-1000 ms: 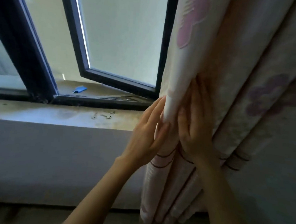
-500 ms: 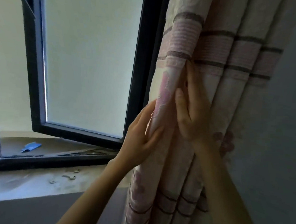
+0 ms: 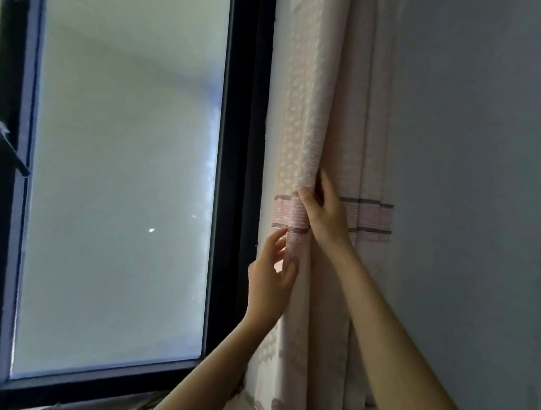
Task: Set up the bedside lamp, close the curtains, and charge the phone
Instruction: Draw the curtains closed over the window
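Curtain (image 3: pixel 302 143) fold pinched by right hand (image 3: pixel 324 215); left hand (image 3: pixel 268 281) fingers loosely spread, touching its edge.

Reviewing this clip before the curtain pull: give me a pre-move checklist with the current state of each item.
1. Right hand grips the curtain front fold: ok.
2. Left hand grips the fold: not ok, fingers only touch its edge.
3. Curtain bunched beside the wall, window uncovered: ok, ready to draw.
4. Window sash clear of the curtain's path: cannot tell.
5. Curtain rail runs free: cannot tell, out of view.
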A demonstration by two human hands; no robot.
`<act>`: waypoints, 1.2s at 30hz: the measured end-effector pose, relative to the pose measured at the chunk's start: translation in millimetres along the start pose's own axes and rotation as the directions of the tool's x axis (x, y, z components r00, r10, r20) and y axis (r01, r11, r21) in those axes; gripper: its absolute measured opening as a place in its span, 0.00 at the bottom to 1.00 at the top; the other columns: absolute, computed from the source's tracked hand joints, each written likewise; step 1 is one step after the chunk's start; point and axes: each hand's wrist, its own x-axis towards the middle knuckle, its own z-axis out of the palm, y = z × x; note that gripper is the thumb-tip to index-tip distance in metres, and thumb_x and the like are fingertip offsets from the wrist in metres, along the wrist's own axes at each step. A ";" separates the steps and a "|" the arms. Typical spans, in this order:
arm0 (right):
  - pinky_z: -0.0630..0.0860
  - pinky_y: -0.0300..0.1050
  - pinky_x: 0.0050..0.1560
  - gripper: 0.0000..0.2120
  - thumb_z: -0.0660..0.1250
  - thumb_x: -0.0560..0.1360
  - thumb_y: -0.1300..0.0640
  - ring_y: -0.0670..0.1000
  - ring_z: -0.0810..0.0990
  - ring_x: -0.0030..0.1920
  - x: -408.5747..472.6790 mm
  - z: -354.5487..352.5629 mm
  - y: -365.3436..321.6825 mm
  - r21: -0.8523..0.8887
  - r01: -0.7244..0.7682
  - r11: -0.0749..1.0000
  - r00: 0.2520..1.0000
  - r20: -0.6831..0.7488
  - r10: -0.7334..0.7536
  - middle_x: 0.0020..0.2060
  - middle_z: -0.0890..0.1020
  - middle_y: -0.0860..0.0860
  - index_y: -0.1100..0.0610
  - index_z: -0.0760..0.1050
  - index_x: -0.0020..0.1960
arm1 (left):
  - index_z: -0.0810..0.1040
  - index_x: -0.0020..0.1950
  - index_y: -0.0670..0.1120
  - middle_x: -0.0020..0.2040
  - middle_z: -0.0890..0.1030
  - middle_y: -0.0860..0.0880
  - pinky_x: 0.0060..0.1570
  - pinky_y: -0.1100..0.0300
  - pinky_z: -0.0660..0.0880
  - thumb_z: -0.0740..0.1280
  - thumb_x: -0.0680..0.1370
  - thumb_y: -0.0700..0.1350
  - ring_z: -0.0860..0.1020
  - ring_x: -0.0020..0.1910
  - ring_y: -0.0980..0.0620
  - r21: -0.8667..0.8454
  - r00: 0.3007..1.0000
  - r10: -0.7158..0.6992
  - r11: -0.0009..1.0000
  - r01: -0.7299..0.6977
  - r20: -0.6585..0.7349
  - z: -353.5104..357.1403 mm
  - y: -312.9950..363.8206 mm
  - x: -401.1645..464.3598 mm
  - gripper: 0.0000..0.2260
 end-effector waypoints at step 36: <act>0.70 0.47 0.64 0.19 0.57 0.77 0.63 0.53 0.73 0.61 87.4 125.3 -290.7 0.165 0.066 0.984 0.997 -0.039 -0.060 0.64 0.74 0.56 0.56 0.68 0.68 | 0.80 0.49 0.49 0.43 0.83 0.54 0.41 0.66 0.77 0.73 0.69 0.46 0.81 0.41 0.57 -0.090 0.987 0.158 0.983 -0.159 -0.026 -205.3 197.1 72.9 0.10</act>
